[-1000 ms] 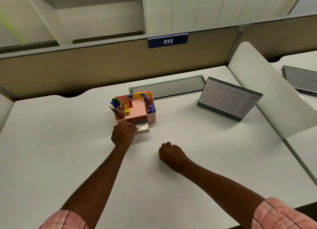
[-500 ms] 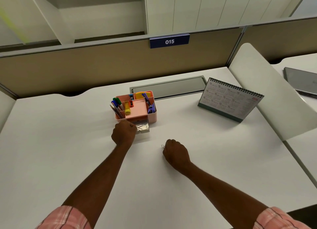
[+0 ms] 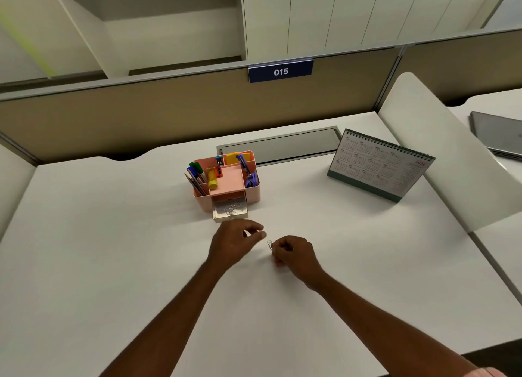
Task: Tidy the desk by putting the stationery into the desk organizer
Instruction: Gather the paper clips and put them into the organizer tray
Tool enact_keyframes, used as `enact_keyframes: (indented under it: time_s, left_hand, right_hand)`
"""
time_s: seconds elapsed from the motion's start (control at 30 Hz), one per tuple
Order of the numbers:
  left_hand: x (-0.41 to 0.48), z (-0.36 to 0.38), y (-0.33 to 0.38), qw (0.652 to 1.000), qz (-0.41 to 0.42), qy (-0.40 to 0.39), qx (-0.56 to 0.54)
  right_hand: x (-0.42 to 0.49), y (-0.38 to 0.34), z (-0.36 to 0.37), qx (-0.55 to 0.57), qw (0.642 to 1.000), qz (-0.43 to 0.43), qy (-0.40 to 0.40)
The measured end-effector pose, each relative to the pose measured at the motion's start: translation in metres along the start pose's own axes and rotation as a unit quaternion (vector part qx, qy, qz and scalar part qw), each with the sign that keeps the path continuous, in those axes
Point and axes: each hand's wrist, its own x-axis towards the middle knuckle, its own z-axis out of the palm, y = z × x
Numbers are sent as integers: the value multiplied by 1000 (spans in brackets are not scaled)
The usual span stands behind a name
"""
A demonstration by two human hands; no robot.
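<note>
Right hand (image 3: 293, 253) grip pinches a paper clip (image 3: 270, 245) just above the surface (image 3: 113, 249), five o'clock of the organizer (image 3: 226, 178). Left hand (image 3: 236, 239) grip is loosely spread, just beside the clip.

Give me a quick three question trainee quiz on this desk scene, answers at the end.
1. True or false: the clear drawer of the pink organizer is pulled out.
2. What does the right hand pinch? A) a marker B) a paper clip C) a stapler
3. Fill in: the desk calendar stands on the person's ____ side of the organizer.
Key: 1 true; 2 B; 3 right.
</note>
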Motion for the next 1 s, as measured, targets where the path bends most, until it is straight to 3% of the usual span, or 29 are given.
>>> enact_keyframes:
  time_s: [0.13,0.5,0.67,0.73,0.87,1.0]
  left_hand:
    - [-8,4,1,997,52,-49,22]
    - [-13,-17,-5,999,47,-15,-21]
    - [-9,-29,-13,995,-15,54,-78]
    - [-2,-34,-15,990,-37,105,-84]
    - [14,-44,-14,981,-67,177,-47]
    - [27,-48,-13,970,-119,206,55]
  right_hand:
    - [-5,-13,7,25,999,-32,-16]
    - [-2,-33,11,3,997,-82,-2]
    - [-1,-31,9,48,998,-19,19]
    - [-3,-22,7,-5,1000,4,20]
    - [-11,6,-1,-254,967,-19,3]
    - [-20,21,-3,-326,942,-54,-48]
